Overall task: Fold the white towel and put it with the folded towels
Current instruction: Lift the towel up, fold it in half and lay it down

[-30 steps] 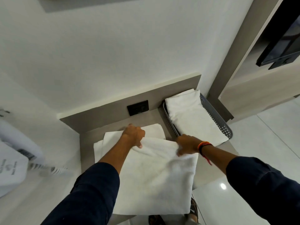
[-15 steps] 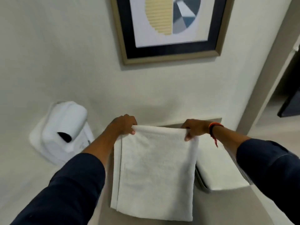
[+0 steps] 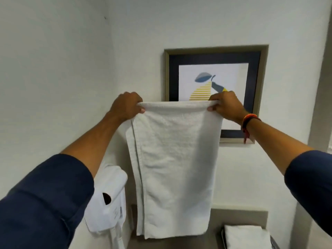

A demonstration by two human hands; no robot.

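Note:
The white towel (image 3: 174, 168) hangs in the air in front of the wall, folded lengthwise, its lower edge just above the grey shelf. My left hand (image 3: 126, 106) grips its top left corner. My right hand (image 3: 225, 106) grips its top right corner; an orange and black band sits on that wrist. At the bottom right, the folded towels (image 3: 246, 237) lie in a grey basket (image 3: 274, 243), below and to the right of the hanging towel.
A framed picture (image 3: 213, 78) hangs on the wall behind the towel. A white wall-mounted hair dryer (image 3: 107, 200) sits at the lower left, close to the towel's left edge. The grey shelf (image 3: 239, 217) runs along the bottom.
Both hands have lifted the towel off the shelf and raised it high in front of the picture. It now hangs full length. The view has tilted upward.

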